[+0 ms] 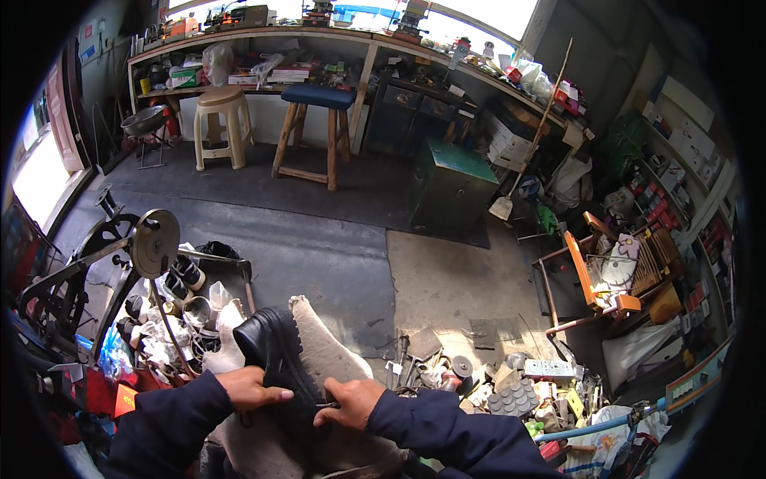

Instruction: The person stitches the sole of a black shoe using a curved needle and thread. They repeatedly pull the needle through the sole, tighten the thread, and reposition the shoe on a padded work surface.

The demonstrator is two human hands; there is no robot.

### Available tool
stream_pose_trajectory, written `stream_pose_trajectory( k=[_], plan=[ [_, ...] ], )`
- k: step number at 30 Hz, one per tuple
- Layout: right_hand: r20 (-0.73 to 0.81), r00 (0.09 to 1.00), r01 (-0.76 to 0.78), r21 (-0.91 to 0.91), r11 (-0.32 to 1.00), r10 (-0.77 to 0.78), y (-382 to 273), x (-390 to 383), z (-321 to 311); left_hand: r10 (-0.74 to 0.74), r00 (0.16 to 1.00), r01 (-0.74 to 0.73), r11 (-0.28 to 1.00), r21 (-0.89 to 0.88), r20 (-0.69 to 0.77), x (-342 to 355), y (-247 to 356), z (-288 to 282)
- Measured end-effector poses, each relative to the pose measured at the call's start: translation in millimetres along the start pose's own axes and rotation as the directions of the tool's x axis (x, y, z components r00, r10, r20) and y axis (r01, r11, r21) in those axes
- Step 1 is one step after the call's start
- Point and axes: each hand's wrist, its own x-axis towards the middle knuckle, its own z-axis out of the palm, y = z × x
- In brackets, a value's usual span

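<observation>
A black shoe (275,347) with a ridged dark sole edge stands tilted on my lap, toe end pointing away from me. My left hand (246,389) grips its left side, thumb lying across the upper. At the shoe's right side my right hand (351,403) is closed round a thin metal tool (325,405), whose short tip shows beside the thumb. Most of that tool is hidden in the fist, so its kind is unclear. Under the shoe lies a thick beige felt-like cloth (333,347), spread over my legs.
To the left stands a black hand-cranked machine with a round wheel (155,243), near shoes and scraps. Tools and rubber pieces (511,395) crowd the floor at right. Beyond are a green metal box (453,188), a blue-topped stool (317,97), a plastic stool (221,100) and a wooden chair (582,271).
</observation>
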Motion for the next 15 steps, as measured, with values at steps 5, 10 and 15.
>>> stream_pose_trajectory(
  k=[5,10,15],
  plan=[
    [0.028,0.997,-0.071,-0.169,0.983,0.076,0,-4,-16,0.096,0.995,-0.098,0.994,-0.058,-0.023,-1,-4,3],
    [0.011,0.975,-0.217,-0.159,0.963,0.222,30,-24,-19,0.081,0.993,-0.088,0.993,-0.082,-0.084,-3,-9,8],
    [-0.086,0.984,-0.076,0.601,0.796,0.159,54,-59,21,0.1,0.977,-0.154,0.941,-0.3,-0.188,-2,-19,16]
  ],
)
